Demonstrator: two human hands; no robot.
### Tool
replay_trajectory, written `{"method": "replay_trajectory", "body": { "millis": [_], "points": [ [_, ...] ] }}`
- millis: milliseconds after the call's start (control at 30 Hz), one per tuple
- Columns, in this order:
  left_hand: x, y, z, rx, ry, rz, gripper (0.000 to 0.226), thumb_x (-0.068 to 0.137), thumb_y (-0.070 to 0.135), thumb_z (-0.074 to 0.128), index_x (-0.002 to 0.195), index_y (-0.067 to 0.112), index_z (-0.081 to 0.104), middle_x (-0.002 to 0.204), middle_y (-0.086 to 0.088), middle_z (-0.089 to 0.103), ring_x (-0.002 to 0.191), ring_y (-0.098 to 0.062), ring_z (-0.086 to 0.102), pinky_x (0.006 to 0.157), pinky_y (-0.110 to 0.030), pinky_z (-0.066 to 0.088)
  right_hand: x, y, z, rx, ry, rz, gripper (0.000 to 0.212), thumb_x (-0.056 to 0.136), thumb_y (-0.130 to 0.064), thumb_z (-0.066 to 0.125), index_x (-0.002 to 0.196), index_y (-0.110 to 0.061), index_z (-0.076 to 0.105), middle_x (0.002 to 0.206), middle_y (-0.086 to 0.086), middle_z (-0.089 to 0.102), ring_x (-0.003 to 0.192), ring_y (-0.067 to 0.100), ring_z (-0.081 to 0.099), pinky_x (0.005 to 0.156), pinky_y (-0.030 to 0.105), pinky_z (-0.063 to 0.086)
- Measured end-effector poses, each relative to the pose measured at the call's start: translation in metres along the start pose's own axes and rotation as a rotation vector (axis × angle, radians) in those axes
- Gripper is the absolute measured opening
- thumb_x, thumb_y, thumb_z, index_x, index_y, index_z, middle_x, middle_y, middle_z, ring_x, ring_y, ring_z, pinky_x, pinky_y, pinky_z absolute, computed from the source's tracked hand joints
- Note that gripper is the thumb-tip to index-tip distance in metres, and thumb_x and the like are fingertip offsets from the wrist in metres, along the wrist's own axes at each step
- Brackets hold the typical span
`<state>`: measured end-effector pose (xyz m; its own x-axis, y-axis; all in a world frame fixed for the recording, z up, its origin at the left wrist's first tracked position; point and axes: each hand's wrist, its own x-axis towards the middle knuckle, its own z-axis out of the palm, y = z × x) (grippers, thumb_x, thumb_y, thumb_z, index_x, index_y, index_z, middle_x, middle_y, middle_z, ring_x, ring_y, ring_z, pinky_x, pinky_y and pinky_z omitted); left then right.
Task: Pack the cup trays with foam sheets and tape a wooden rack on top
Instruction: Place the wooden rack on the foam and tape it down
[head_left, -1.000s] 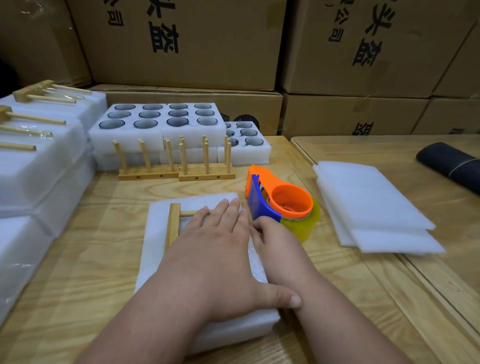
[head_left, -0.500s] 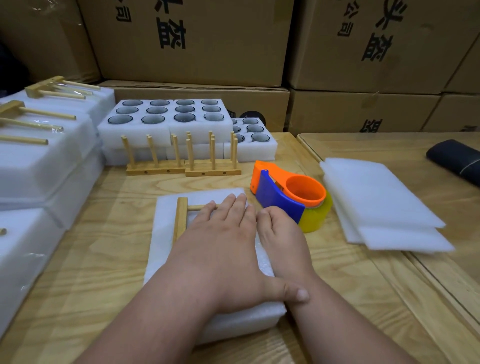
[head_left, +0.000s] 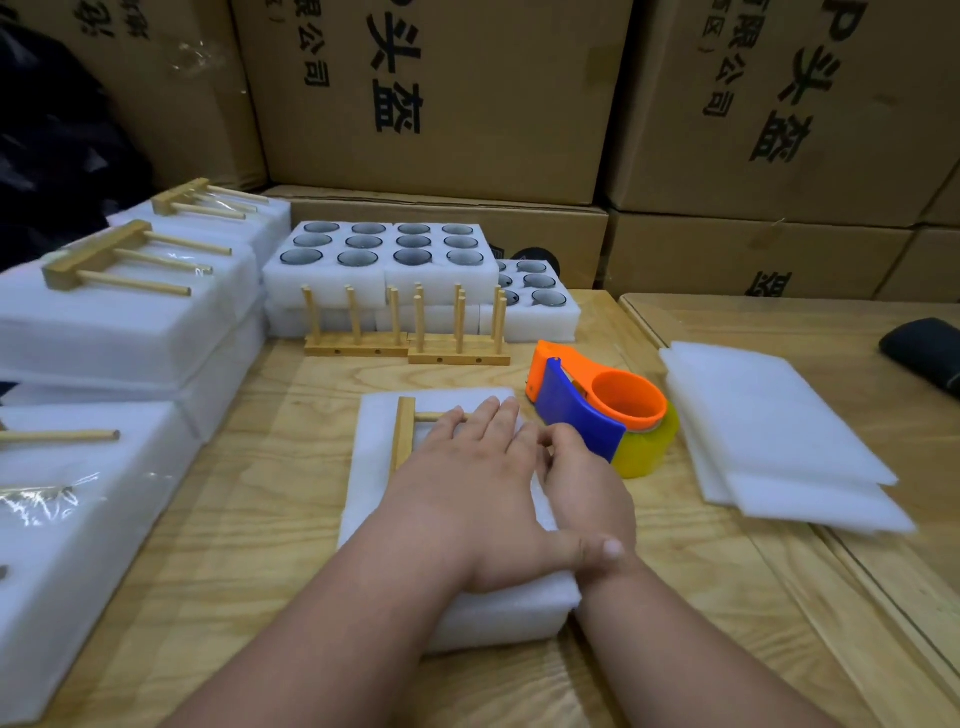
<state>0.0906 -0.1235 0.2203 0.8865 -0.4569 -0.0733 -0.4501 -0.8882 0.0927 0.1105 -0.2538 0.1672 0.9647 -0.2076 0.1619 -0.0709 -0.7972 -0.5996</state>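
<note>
Left hand (head_left: 483, 499) flat, fingers spread, pressing down on wooden rack (head_left: 404, 436) laid atop foam pack (head_left: 374, 499). Right hand (head_left: 587, 488) curled against pack's right edge, knuckles up, just beside left fingers; whether anything pinched, cannot tell. Pack near centre of wooden table (head_left: 260, 519). Just right of hands, tape dispenser (head_left: 587, 415), orange and blue, with yellowish tape roll (head_left: 649, 452), touching or nearly touching right fingers. Farther right, loose foam sheets (head_left: 769, 431) stacked. Behind, two upright peg racks (head_left: 405, 327) side by side, in front of cup trays (head_left: 384, 260) holding glass cups. At left, finished packs (head_left: 119, 312) stacked, racks taped on top. Cardboard boxes (head_left: 467, 104) behind all.
</note>
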Motion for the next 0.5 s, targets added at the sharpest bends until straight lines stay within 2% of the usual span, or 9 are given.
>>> {"method": "replay_trajectory", "body": {
  "millis": [67,167,267,333,433,500],
  "points": [
    [-0.001,0.001,-0.001,-0.002,-0.003,0.003,0.136,0.053,0.105,0.007,0.163,0.026,-0.005,0.171,0.000,-0.016,0.156,-0.013,-0.019,0.126,-0.043,-0.011,-0.001,0.000,-0.002,-0.005,-0.011,0.015,0.014,0.103,-0.039,0.044,0.111,-0.030,0.051,0.083,-0.009,0.059,0.081,0.021,0.059,0.067,0.036,0.048],
    [-0.004,0.002,-0.002,-0.023,0.027,0.004,0.125,0.059,0.101,0.007,0.163,0.032,0.004,0.172,-0.002,-0.010,0.157,-0.015,-0.014,0.127,-0.044,-0.008,-0.003,0.000,-0.005,0.045,-0.022,0.028,0.011,0.102,-0.038,0.048,0.108,-0.030,0.053,0.088,-0.008,0.064,0.084,0.021,0.062,0.069,0.037,0.050],
    [-0.005,0.003,-0.006,-0.082,0.056,-0.003,0.098,0.079,0.092,0.016,0.162,0.039,0.013,0.172,-0.005,-0.005,0.157,-0.017,-0.014,0.127,-0.045,-0.008,-0.007,0.002,-0.009,0.117,-0.032,0.009,0.009,0.101,-0.033,0.050,0.105,-0.026,0.055,0.092,-0.004,0.067,0.085,0.021,0.063,0.074,0.041,0.052],
    [-0.006,0.002,-0.014,-0.168,0.088,-0.004,0.080,0.094,0.079,0.022,0.162,0.038,0.019,0.172,-0.005,0.000,0.157,-0.017,-0.015,0.127,-0.044,-0.009,-0.011,0.004,-0.009,0.154,-0.034,-0.021,0.011,0.100,-0.032,0.052,0.106,-0.024,0.056,0.093,-0.004,0.068,0.086,0.021,0.064,0.076,0.042,0.053],
    [-0.016,-0.006,-0.032,-0.340,0.266,0.018,0.067,0.099,0.069,0.030,0.159,0.038,0.029,0.172,0.002,0.012,0.157,-0.012,-0.010,0.127,-0.042,-0.008,-0.018,0.009,-0.006,0.164,0.025,-0.064,0.014,0.102,-0.034,0.051,0.107,-0.026,0.061,0.087,-0.005,0.068,0.082,0.022,0.064,0.064,0.037,0.048],
    [-0.031,-0.017,-0.039,-0.456,0.421,-0.052,0.070,0.094,0.068,0.037,0.157,0.038,0.034,0.169,0.008,0.020,0.157,-0.008,-0.002,0.128,-0.038,-0.001,-0.020,0.011,-0.005,0.197,0.067,-0.060,0.010,0.101,-0.029,0.053,0.105,-0.027,0.061,0.081,-0.010,0.067,0.077,0.018,0.063,0.058,0.033,0.043]
  ]
}}
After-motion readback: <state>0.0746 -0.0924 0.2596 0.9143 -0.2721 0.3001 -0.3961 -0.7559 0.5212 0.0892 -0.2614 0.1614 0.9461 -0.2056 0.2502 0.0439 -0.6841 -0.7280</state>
